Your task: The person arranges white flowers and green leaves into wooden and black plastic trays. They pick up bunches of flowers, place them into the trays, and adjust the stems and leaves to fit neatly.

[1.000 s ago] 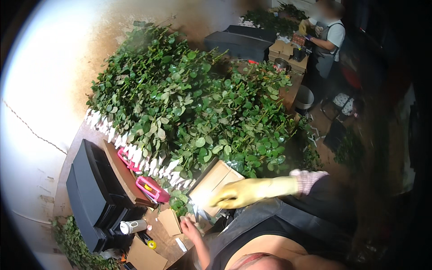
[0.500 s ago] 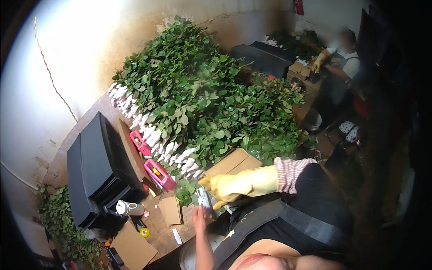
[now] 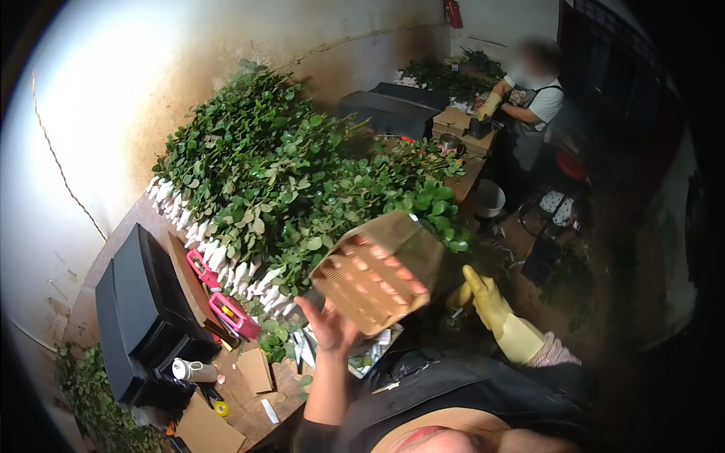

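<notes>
A cardboard-wrapped flower bunch (image 3: 370, 281) is tilted above the table's near edge, its corrugated inside showing rows of pinkish-orange pieces. My bare left hand (image 3: 334, 329) grips its lower left edge; some fingers are hidden behind it, and one digit sticks out to the left. Right of the bunch, my right hand (image 3: 489, 311) in a yellow rubber glove is held in the air, fingers extended and apart, with nothing visible in it. Behind the bunch lies a large heap of leafy green stems (image 3: 264, 166), with white-sleeved flower heads (image 3: 219, 260) along its left edge.
Black boxes (image 3: 143, 294), two pink holders (image 3: 232, 315), a white bottle (image 3: 194, 370) and cardboard pieces (image 3: 208, 424) occupy the left side. A tray (image 3: 370, 359) lies below the bunch. At far right, a gloved person (image 3: 529, 113) works near a white bucket (image 3: 489, 198).
The cardboard-wrapped bunch has come up into view, held by my left hand. My gloved right hand has moved right, away from my left. The whole view has shifted.
</notes>
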Tool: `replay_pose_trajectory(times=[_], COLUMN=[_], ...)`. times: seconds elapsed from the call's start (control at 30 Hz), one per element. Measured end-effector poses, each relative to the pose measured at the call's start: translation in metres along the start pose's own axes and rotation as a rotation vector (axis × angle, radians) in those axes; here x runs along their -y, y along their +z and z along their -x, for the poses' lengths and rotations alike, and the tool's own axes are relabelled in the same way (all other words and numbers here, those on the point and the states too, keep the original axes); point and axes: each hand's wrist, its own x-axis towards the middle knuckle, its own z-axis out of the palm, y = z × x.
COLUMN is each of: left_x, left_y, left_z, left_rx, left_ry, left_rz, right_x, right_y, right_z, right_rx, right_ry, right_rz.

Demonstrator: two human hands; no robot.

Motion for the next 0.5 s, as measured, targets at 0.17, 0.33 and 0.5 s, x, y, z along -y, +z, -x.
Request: replay_pose_trajectory(times=[0.17,0.33,0.5], left_x=[0.107,0.192,0.251], left_y=[0.058,0.145,0.234], left_z=[-0.074,-0.098,-0.113], left_rx=[0.035,0.426,0.598], left_ry=[0.244,0.191,0.234], left_rz=[-0.793,-0.871,-0.623], right_x=[0.008,0.043,0.09], right_y=[-0.046,-0.105,-0.19], right_z=[0.034,0.063,0.108], right_rx=[0.071,0.066,-0.02], right_ry=[-0.195,-0.654,-0.849], right_rz=[-0.22,0.395,0.737])
